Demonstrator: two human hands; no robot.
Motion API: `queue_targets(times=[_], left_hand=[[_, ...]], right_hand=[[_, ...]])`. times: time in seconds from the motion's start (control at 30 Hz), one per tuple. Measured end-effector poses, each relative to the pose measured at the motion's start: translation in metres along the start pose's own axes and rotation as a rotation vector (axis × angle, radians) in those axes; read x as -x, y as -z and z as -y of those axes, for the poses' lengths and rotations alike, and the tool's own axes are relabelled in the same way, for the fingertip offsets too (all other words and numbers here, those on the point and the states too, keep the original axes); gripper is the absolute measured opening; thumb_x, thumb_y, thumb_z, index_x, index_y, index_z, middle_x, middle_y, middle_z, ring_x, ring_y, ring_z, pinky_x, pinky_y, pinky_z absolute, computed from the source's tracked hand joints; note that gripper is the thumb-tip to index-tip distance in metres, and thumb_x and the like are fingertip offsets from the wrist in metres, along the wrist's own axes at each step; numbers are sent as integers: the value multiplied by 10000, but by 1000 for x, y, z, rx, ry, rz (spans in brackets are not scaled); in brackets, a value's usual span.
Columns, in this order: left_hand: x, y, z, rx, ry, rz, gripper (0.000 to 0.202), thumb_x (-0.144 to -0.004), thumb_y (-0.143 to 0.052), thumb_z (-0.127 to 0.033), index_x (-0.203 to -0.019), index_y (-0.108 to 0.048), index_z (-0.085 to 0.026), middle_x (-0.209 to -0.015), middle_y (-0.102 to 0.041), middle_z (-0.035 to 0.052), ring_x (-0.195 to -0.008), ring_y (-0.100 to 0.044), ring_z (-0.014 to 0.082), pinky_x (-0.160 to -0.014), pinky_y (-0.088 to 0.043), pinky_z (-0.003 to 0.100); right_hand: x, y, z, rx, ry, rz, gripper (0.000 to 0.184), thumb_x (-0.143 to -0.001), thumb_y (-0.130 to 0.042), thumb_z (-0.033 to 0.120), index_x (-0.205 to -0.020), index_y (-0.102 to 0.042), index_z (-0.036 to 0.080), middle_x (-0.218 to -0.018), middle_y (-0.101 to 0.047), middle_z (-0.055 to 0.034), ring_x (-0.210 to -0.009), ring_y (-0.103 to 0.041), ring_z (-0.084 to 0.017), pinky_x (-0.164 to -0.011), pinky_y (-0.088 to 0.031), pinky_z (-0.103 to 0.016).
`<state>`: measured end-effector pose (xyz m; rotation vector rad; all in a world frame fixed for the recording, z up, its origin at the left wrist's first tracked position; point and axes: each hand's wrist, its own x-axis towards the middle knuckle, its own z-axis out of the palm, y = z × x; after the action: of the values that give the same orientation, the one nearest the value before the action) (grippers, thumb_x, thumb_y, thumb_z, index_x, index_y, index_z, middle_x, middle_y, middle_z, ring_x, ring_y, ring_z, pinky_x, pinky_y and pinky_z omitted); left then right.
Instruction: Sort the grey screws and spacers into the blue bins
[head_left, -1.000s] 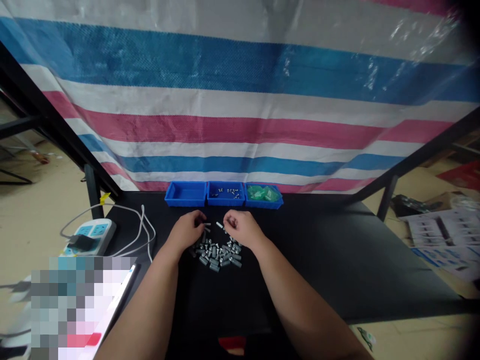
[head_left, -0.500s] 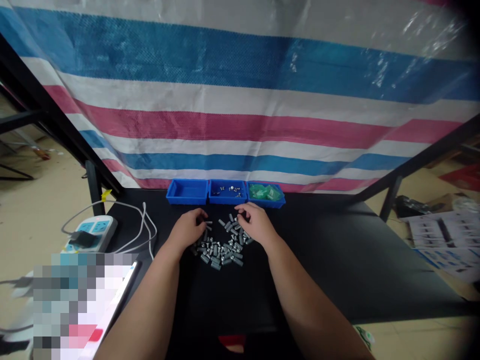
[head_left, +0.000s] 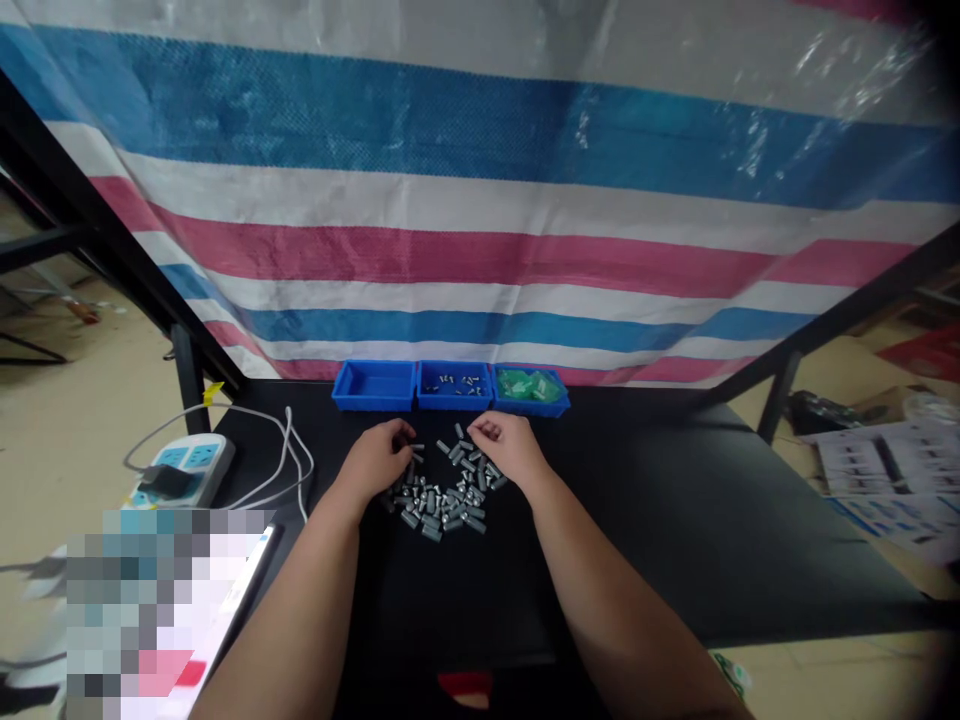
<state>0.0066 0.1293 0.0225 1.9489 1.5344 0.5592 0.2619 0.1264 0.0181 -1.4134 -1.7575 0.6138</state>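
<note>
Spread over the black table is a pile of small grey cylinders and shiny screws (head_left: 439, 500). My left hand (head_left: 375, 458) rests at the pile's left edge, its fingers loosely curled, with a gap between fingertips and thumb and nothing seen in it. At the upper right of the pile, my right hand (head_left: 511, 442) has thumb and fingertips pinched together; whatever is between them is too small to make out. Beyond the hands stand a bare blue tray (head_left: 375, 404), a middle blue tray (head_left: 454, 404) with several small screws, and a right blue tray (head_left: 531, 408) holding green plastic bags (head_left: 529, 385).
A white power strip (head_left: 214, 460) with a black plug and a looped white cable (head_left: 289, 450) lies on the left. Nearer is a partly blurred screen (head_left: 232, 600). A striped tarp (head_left: 480, 255) hangs behind the trays, between black frame bars (head_left: 784, 395).
My right hand's thumb and fingers have closed from a gap into a pinch. A bright piece seen over the middle tray no longer stands out. My left hand has stayed put.
</note>
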Motion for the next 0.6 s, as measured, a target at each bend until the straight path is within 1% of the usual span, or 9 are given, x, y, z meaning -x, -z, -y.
queue_targets(times=[0.03, 0.1, 0.17, 0.2, 0.27, 0.33, 0.37, 0.5, 0.6], left_hand=[[0, 0, 0, -5, -1, 1, 284, -775, -555, -169, -1023, -684, -217, -871, -717, 20, -761, -630, 178, -698, -431, 287], [0, 0, -1, -17, -1, -4, 282, -776, -559, -176, -1025, -683, -219, -874, -718, 23, -763, -631, 181, -694, -429, 288], [-1, 0, -1, -28, -3, -7, 279, -779, -564, -186, -1030, -683, -219, -878, -719, 27, -761, -631, 183, -695, -429, 291], [-1, -1, -1, -31, -5, -7, 279, -778, -565, -186, -1029, -682, -219, -878, -719, 27, -759, -631, 184, -695, -429, 292], [-1, -1, -1, -34, -9, -9, 275, -777, -567, -184, -1024, -682, -221, -878, -718, 25, -759, -630, 184, -697, -431, 293], [-1, -1, -1, -36, -10, -11, 268, -782, -566, -182, -1020, -681, -223, -877, -718, 23, -754, -630, 182, -697, -433, 293], [-1, -1, 0, -35, -8, -10, 264, -785, -566, -183, -1020, -681, -223, -877, -718, 22, -750, -630, 180, -697, -434, 293], [-1, -1, 0, -21, -7, 3, 267, -790, -560, -176, -1026, -679, -217, -869, -717, 18, -731, -629, 171, -694, -436, 286], [-2, -1, 1, -22, -8, 10, 269, -787, -560, -172, -1025, -679, -216, -860, -714, 15, -736, -629, 168, -694, -433, 282]], right_hand=[[-1, -1, 1, -82, -2, -56, 176, -856, -675, 327, -911, -766, 187, -772, -733, -42, -668, -639, -157, -619, -479, -253], [-2, -1, 4, -223, -6, -127, 346, -848, -697, 371, -1138, -738, 187, -937, -759, -74, -733, -655, -162, -646, -509, -260], [-2, 1, 7, -272, -11, -92, 466, -837, -710, 369, -1271, -682, 201, -966, -757, -67, -684, -624, -140, -640, -509, -258], [-1, 4, 8, -251, -9, -50, 431, -839, -702, 351, -1243, -696, 202, -908, -750, -49, -638, -593, -126, -626, -497, -253], [1, 13, 9, -157, -1, 41, 249, -852, -662, 296, -1060, -751, 193, -758, -701, -13, -581, -541, -112, -594, -458, -242], [4, 23, 8, -66, -7, 151, 134, -841, -637, 238, -896, -748, 187, -692, -652, 6, -572, -528, -110, -570, -421, -234], [6, 29, 6, -38, -15, 222, 110, -828, -635, 213, -860, -737, 188, -685, -642, 11, -575, -531, -110, -566, -410, -231], [14, 45, 0, 40, -46, 522, 129, -754, -689, 157, -858, -744, 209, -751, -654, 18, -625, -559, -111, -584, -398, -221], [16, 49, -3, 144, -20, 587, 211, -696, -737, 126, -874, -770, 234, -811, -646, 14, -678, -571, -121, -625, -404, -231]])
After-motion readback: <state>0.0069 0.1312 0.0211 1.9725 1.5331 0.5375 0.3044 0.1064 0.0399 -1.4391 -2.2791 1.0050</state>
